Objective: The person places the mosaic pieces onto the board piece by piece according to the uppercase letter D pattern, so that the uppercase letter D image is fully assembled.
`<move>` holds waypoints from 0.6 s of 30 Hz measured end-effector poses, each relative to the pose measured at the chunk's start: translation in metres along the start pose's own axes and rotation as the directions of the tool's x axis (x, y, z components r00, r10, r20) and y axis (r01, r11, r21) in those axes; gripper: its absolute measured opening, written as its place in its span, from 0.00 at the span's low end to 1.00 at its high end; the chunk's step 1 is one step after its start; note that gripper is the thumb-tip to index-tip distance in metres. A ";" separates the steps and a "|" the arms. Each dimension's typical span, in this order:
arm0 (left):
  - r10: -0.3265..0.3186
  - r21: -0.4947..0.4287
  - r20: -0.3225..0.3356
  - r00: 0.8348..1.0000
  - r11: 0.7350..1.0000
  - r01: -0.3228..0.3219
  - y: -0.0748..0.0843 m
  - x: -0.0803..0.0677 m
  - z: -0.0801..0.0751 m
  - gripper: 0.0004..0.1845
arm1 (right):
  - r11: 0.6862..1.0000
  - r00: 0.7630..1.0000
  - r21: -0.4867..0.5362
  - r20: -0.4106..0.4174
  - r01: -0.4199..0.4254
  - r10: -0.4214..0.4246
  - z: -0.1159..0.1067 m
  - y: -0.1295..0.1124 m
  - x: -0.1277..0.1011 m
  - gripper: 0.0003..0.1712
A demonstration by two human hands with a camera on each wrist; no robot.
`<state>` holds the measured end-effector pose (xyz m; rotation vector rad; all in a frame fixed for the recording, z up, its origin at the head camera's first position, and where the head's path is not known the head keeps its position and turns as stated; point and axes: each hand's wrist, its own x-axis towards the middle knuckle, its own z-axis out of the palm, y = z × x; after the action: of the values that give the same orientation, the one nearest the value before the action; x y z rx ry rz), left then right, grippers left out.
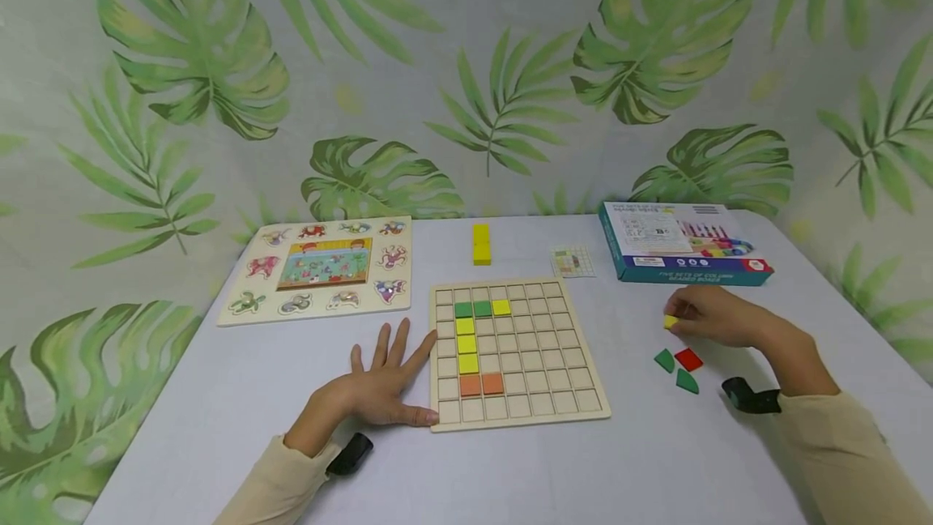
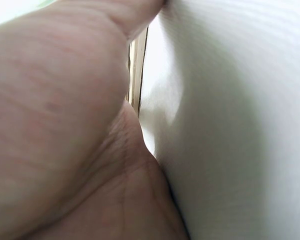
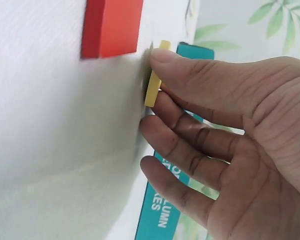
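My right hand (image 1: 710,318) pinches a small yellow square tile (image 3: 153,89) between thumb and fingers, close over the table in front of the box. Beside it lie a red block (image 1: 688,360) and two green quarter-round pieces (image 1: 687,381). With fingers spread, my left hand (image 1: 382,383) rests at the left edge of the wooden grid board (image 1: 543,407), thumb and fingertip right at its rim. On the board sit green tiles (image 1: 482,309), several yellow tiles (image 1: 466,344) and two orange tiles (image 1: 492,383). The left wrist view is mostly palm, with a sliver of the board's edge.
Behind the board stand yellow blocks (image 1: 481,245) and a small printed grid card (image 1: 573,261). A teal bead-game box (image 1: 685,245) lies at the back right. At the back left is a wooden sea-animal puzzle (image 1: 321,266). A leaf-print cloth (image 1: 503,104) hangs behind the table.
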<state>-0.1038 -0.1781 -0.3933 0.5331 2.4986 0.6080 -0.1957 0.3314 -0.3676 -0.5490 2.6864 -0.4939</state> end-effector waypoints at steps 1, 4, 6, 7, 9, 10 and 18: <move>-0.004 0.002 0.001 1.000 1.000 0.004 0.000 0.000 0.000 0.64 | 1.000 1.000 -0.001 -0.001 0.004 -0.004 0.000 -0.003 0.000 0.14; -0.005 0.013 0.004 1.000 1.000 0.005 0.001 0.000 0.000 0.64 | 1.000 1.000 -0.004 -0.008 0.009 -0.009 0.002 -0.013 -0.001 0.15; -0.008 0.020 0.001 1.000 1.000 0.008 0.001 0.000 -0.001 0.64 | 1.000 1.000 -0.011 -0.016 0.019 -0.019 0.005 -0.021 0.001 0.15; -0.009 0.026 0.002 1.000 1.000 0.009 0.002 0.000 -0.001 0.64 | 1.000 0.999 -0.013 -0.018 0.026 -0.027 0.005 -0.026 0.002 0.15; -0.009 0.030 0.000 1.000 1.000 0.009 0.002 0.000 -0.001 0.64 | 0.999 0.999 -0.027 -0.025 0.045 -0.045 0.007 -0.038 0.005 0.15; -0.011 0.033 0.000 1.000 0.999 0.011 0.001 0.001 -0.002 0.64 | 0.998 0.998 -0.032 -0.028 0.057 -0.058 0.008 -0.043 0.007 0.14; -0.012 0.025 0.004 1.000 1.000 0.012 0.000 0.000 -0.001 0.64 | 0.977 0.981 -0.094 -0.026 0.190 -0.193 0.015 -0.086 0.022 0.09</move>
<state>-0.1050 -0.1786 -0.3925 0.5281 2.5071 0.5711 -0.1820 0.2438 -0.3521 -0.8387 2.7141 -0.4370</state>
